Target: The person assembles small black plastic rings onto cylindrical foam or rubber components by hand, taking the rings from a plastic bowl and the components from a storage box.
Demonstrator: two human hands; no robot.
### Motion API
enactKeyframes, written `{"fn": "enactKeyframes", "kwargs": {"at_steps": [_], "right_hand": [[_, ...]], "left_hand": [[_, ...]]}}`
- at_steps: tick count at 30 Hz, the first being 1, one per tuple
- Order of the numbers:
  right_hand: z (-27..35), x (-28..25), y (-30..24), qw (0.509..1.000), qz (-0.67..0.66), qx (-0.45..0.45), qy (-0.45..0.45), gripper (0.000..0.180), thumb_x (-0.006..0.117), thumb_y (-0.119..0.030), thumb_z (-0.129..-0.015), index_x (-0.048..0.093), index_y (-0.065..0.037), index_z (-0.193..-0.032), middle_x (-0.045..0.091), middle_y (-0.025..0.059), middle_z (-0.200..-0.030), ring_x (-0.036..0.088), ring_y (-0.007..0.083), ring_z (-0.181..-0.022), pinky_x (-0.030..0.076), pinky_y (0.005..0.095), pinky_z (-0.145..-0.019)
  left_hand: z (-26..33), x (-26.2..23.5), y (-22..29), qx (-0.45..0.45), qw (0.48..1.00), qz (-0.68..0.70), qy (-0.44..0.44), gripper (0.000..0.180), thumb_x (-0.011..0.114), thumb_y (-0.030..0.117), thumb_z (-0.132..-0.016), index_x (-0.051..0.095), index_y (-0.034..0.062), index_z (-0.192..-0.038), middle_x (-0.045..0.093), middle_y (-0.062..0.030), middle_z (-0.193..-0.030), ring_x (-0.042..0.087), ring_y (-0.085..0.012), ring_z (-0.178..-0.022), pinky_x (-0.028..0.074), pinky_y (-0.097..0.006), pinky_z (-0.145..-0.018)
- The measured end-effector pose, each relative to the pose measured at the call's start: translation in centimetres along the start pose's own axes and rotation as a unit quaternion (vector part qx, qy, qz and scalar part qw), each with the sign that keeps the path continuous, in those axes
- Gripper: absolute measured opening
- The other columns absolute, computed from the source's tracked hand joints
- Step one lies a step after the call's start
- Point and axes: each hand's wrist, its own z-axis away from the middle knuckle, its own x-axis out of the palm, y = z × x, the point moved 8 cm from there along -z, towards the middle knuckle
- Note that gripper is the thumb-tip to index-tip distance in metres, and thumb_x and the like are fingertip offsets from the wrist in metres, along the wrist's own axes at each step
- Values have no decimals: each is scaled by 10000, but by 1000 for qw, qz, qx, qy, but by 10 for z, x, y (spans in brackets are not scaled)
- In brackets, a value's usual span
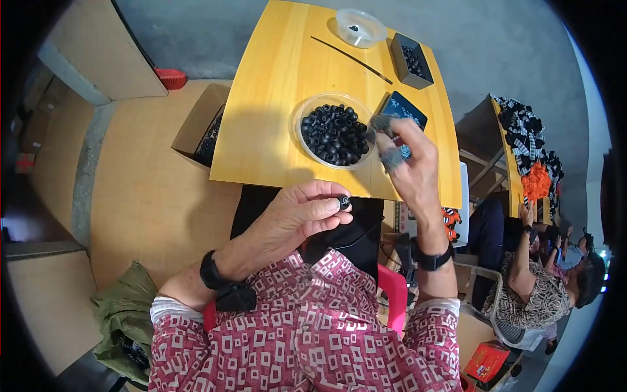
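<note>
My left hand (307, 212) is closed in a pinch, above my lap just short of the table's near edge. Between its thumb and fingers sits a small black round bead (344, 202) with a pale mark on its face. My right hand (415, 153) hovers over the table's right side, its thumb and forefinger apart with grey coverings on them. Nothing shows between those fingertips. Beneath it lies a dark blue flat case (413, 112) with pale flecks, partly hidden by the fingers. Just left of that hand, a clear round tub (304, 151) holds many black beads (333, 134).
On the yellow table (261, 98) are a thin dark stick (353, 60), a clear bowl (361, 29) and a dark box (418, 80) of small black pieces. A cardboard box (196, 130) stands left of the table. Another person (532, 287) sits at the right by a second table.
</note>
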Motion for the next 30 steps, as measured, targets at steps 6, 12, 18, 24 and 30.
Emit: {"fn": "enactKeyframes", "kwargs": {"at_steps": [6, 12, 18, 24, 30], "right_hand": [[-28, 43, 35, 983, 135, -44, -115, 281, 575, 59, -679, 602, -12, -949, 572, 152, -862, 576, 345, -902, 471, 398, -766], [-42, 56, 46, 982, 133, -25, -135, 273, 582, 47, -687, 620, -25, -948, 582, 148, -879, 577, 346, -921, 479, 407, -781], [-34, 79, 42, 967, 166, -67, -183, 270, 602, 28, -675, 644, -28, -936, 593, 137, -886, 580, 335, -918, 485, 412, -791], [-30, 93, 42, 944, 235, -88, -212, 293, 642, -17, -648, 668, -26, -940, 593, 132, -890, 564, 329, -903, 479, 406, -788], [-32, 99, 46, 942, 252, -61, -211, 305, 615, 11, -643, 649, -18, -944, 590, 136, -894, 554, 332, -902, 472, 415, -785]], "left_hand": [[2, 3, 1, -2, 1000, -12, -8, 218, 599, 61, -903, 585, 4, -1113, 642, -113, -1025, 668, -176, -892, 539, -232, -794], [4, 3, 1, -4, 1000, -24, -6, 214, 592, 89, -914, 581, 17, -1114, 643, -103, -1024, 660, -167, -897, 525, -238, -799], [3, 0, -2, -11, 1000, -26, -3, 212, 586, 95, -918, 579, 22, -1117, 644, -98, -1021, 659, -161, -893, 519, -236, -799], [1, 1, -3, -9, 1000, -24, -7, 217, 584, 96, -919, 578, 19, -1121, 645, -99, -1019, 662, -161, -888, 523, -230, -793], [1, 1, -5, -16, 999, -33, -8, 255, 599, 133, -921, 565, 7, -1140, 619, -78, -1034, 652, -145, -909, 524, -210, -792]]}}
